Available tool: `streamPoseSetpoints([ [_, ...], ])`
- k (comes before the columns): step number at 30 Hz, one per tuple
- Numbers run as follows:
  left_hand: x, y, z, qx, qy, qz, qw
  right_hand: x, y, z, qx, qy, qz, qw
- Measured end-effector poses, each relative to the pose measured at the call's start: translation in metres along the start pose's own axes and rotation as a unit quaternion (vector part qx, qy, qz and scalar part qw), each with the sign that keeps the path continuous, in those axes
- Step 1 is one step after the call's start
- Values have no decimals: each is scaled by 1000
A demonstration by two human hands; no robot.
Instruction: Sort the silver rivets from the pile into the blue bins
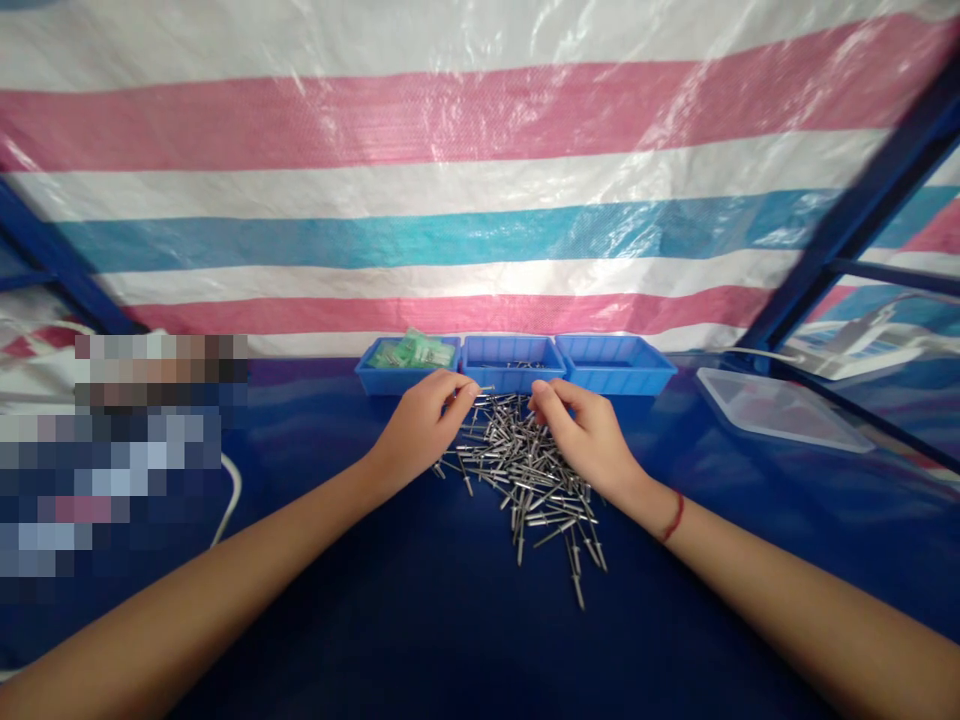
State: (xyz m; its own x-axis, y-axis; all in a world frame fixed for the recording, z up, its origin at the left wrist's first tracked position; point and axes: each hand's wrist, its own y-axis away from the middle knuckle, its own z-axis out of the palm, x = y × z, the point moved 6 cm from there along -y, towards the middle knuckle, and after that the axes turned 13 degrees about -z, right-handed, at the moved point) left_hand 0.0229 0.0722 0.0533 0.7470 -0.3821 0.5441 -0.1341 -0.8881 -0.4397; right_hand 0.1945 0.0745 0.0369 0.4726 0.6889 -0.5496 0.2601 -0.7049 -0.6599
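A loose heap of silver blind rivets (529, 465) lies on the blue tabletop between my hands. My left hand (427, 425) is at the heap's left edge, thumb and forefinger pinched on one rivet (487, 388) whose end sticks out to the right. My right hand (589, 435) hovers over the heap's right side with its fingertips closed together; whatever is between them is hidden. Just beyond the hands stands a blue bin (514, 378) with some rivets inside. To its left, another blue bin (405, 382) holds green-tinted plastic packets (420, 349).
A third blue bin (619, 377) stands at the right of the row. Farther right are a translucent plastic lid (780, 408) and a white device (862, 345) with a cable. A striped plastic sheet (450, 240) hangs behind. The left side is partly pixelated, beside a white cable (236, 490).
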Motion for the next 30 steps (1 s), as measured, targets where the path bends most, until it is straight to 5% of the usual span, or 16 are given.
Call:
streamPoseSetpoints([
  [8,9,-63,18,53,-123,5,991,2,-2,-4,23,-25,-3,999],
  [12,10,-73,29,60,-142,-14,988,5,-3,-7,25,-20,0,999],
  [21,13,-6,28,-135,-76,93,984,9,-4,-7,35,-22,15,999],
  [30,9,16,36,-134,-135,140,972,9,-2,-3,20,-18,18,999],
])
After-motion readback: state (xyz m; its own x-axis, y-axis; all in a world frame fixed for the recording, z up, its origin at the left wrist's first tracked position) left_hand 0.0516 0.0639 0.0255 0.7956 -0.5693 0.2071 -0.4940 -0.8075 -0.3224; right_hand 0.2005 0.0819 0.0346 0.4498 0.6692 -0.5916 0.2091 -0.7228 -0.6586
